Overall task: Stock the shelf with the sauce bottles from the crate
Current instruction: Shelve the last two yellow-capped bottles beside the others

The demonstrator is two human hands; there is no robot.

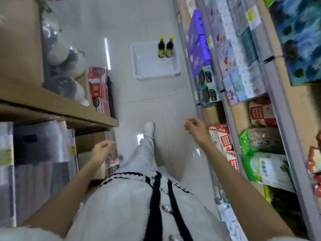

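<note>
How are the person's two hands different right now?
The right hand reaches farther forward; the left hand is nearer the body. The right hand is beside the red-and-white bags; the left hand is by the opposite shelf. The left hand's fingers curl in more than the right hand's. Both hold nothing.

My left arm [69, 185] and right arm [234, 171] are bare and reach forward, angled outward from my body. My left hand [102, 151] sits lower, its fingers loosely curled around nothing. My right hand [196, 130] is further ahead, wrist slightly bent, fingers loosely curled and empty too. The hands are well apart, with my leg [147, 153] stretched out between them.
</note>
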